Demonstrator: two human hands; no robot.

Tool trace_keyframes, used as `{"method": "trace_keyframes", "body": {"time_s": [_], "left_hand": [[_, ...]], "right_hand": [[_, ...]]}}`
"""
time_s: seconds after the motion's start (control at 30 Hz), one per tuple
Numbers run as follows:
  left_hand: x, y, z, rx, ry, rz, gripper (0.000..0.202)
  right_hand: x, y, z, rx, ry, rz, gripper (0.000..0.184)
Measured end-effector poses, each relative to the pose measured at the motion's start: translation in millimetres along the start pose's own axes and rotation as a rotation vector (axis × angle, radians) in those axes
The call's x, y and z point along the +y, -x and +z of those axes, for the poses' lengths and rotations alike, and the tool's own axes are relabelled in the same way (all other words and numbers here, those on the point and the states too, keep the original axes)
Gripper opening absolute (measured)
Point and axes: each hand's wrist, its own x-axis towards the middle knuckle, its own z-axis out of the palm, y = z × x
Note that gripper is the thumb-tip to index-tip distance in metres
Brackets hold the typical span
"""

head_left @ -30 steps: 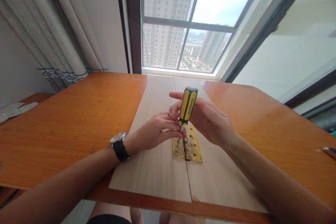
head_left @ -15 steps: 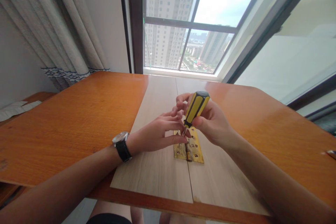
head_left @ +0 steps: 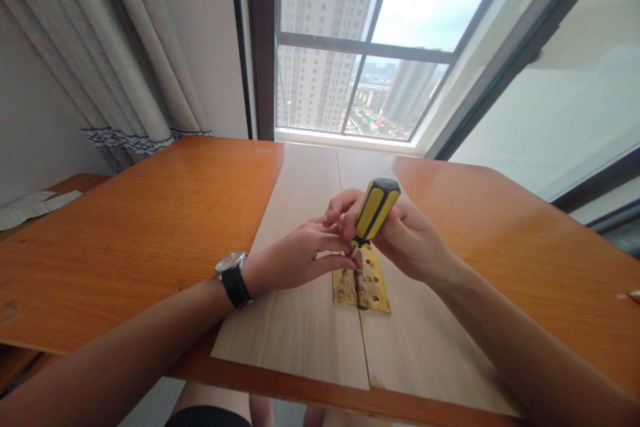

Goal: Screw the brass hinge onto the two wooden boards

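Right hand [head_left: 410, 240] closed around yellow-handled screwdriver [head_left: 376, 209] at center frame, left hand [head_left: 295, 260] curled beside its tip, hold unclear, just above brass hinge [head_left: 363, 290] on pale wooden boards [head_left: 295, 323]

Screwdriver handle [head_left: 376, 208]: smooth, glossy yellow plastic with black plastic bands
Door hinge [head_left: 361, 288]: scuffed, tarnished brass-coloured metal
Boards [head_left: 295, 323]: matt, pale wood-grain finish
Table [head_left: 125, 240]: glossy orange wood veneer
Watch strap [head_left: 235, 289]: black, faintly shiny, possibly leather
Curtain [head_left: 115, 53]: soft, matt, pale cloth
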Motion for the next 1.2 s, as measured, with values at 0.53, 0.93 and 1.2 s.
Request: {"method": "trace_keyframes", "body": {"time_s": [0.53, 0.93, 1.2], "left_hand": [[-0.8, 0.1, -1.2, 0.016, 0.043, -0.025, 0.012], [-2.9, -0.6, -1.9, -0.017, 0.066, 0.057, 0.013], [1.2, -2.7, -3.4, -0.065, 0.1, -0.021, 0.018]], "right_hand": [[2.2, 4.4, 0.5, 0.047, -0.095, 0.107, 0.057], [8.0, -0.8, 1.7, 0.086, -0.107, -0.008, 0.028], [1.6, 2.3, 1.0, -0.018, -0.189, 0.078, 0.056]]}}
